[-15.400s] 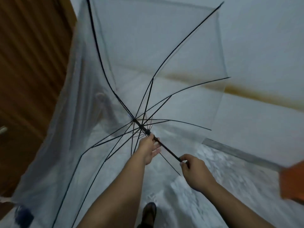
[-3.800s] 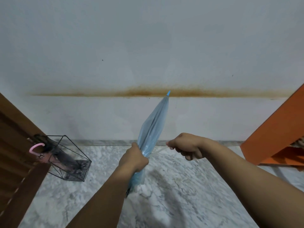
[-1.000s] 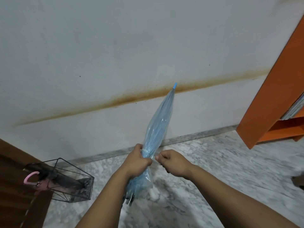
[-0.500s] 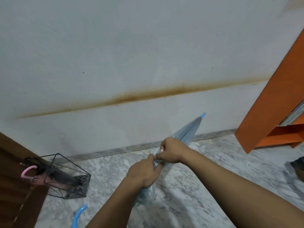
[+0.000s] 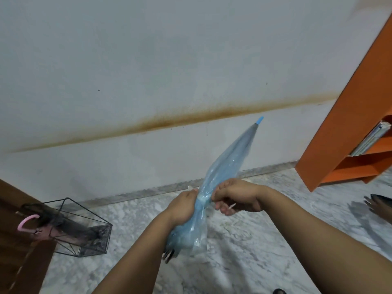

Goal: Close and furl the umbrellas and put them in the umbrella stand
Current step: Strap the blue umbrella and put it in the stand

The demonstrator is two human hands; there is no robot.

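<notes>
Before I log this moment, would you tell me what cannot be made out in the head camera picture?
- Blue umbrella: its handle is out of sight below the left hand and forearm.
- The strap's fastening: hidden between the left hand and the right hand.
- Umbrella stand: what lies inside beyond a pink handle is dark and blurred.
- Dark object on the floor: cut off by the right edge.

Place: you stand in a home entryway.
Signs: marble floor (image 5: 244,240), stained white wall (image 5: 148,60), wire umbrella stand (image 5: 70,228) left of your fingers, orange bookshelf (image 5: 347,132) right.
</notes>
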